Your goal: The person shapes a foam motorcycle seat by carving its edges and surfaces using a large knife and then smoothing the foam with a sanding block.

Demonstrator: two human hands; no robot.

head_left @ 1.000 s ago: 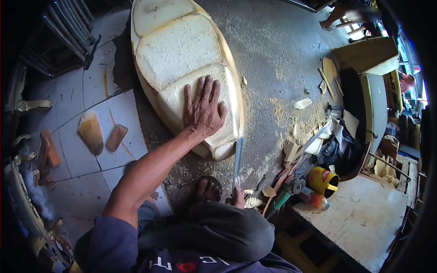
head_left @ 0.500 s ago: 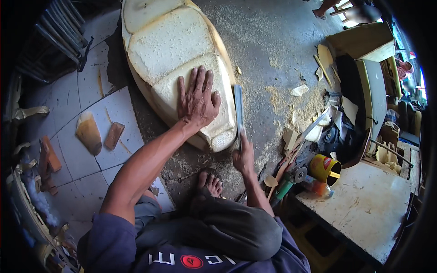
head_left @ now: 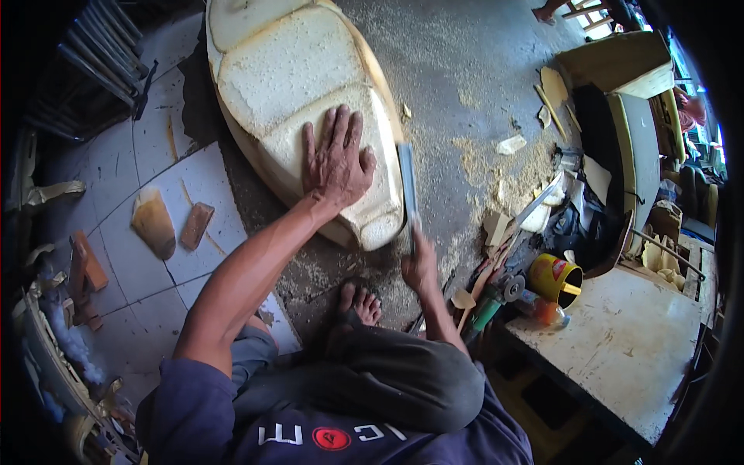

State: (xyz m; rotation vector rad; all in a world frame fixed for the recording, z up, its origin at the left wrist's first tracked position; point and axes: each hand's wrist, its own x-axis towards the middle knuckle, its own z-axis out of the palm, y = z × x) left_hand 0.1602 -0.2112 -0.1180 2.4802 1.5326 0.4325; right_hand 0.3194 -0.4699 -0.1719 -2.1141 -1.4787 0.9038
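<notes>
A long, pale foam piece (head_left: 279, 70), shaped like a seat, with shallow panels and yellowed edges, lies on the dark floor ahead of me. My left hand (head_left: 335, 159) rests open on its near panel, fingers spread. My right hand (head_left: 420, 263) is closed on a long flat metal blade (head_left: 407, 174), which stands lengthwise along the right edge of the foam; whether it touches the foam is hard to tell.
Crumbs and scraps (head_left: 508, 147), an angle grinder (head_left: 500, 298), a yellow bucket (head_left: 552, 275) and a worn board (head_left: 604, 341) lie at right, below foam blocks (head_left: 629, 147). Bricks (head_left: 197, 225) sit on white tiles at left, near stacked metal frames (head_left: 101, 62). People (head_left: 686, 108) appear at upper right.
My right hand and blade have moved forward from low beside my leg to alongside the foam's right edge. My left hand stays on the foam; the view has shifted slightly.
</notes>
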